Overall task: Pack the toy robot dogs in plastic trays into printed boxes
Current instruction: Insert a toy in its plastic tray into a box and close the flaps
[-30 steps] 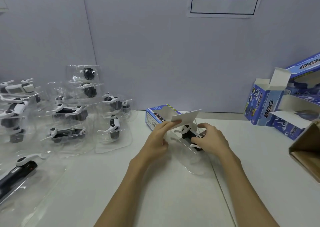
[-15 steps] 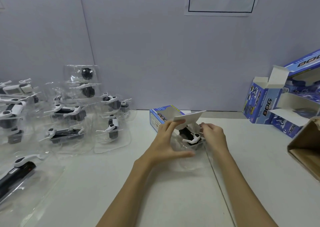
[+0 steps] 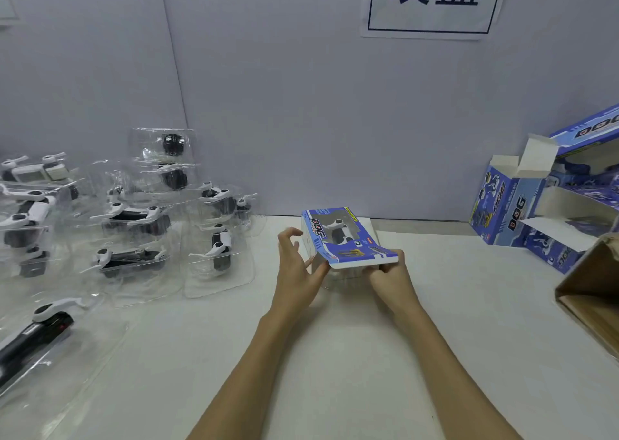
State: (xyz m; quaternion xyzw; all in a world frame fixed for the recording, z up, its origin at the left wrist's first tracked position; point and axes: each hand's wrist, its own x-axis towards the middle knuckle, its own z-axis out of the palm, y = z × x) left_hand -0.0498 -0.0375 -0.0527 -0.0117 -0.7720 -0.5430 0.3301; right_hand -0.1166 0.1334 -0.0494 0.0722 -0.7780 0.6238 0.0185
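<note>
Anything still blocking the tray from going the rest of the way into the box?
Nothing visible does. The tray is mostly inside the box; only its clear near edge shows between the left hand and right hand.

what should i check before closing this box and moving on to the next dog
1. Tray inside the box: cannot tell. The printed box covers it; only a trace of clear plastic shows under its near edge.
2. Left hand on the box: ok. Thumb at the near left corner, fingers spread beside the side.
3. Right hand on the box: ok. It grips the near right edge from below.
4. Near flap closed: not ok. The near edge is lifted, with a gap beneath.
5. More trays ready: ok. Toy dogs in clear trays lie on the left.
6. Empty boxes ready: ok. Open boxes stand on the right.
</note>
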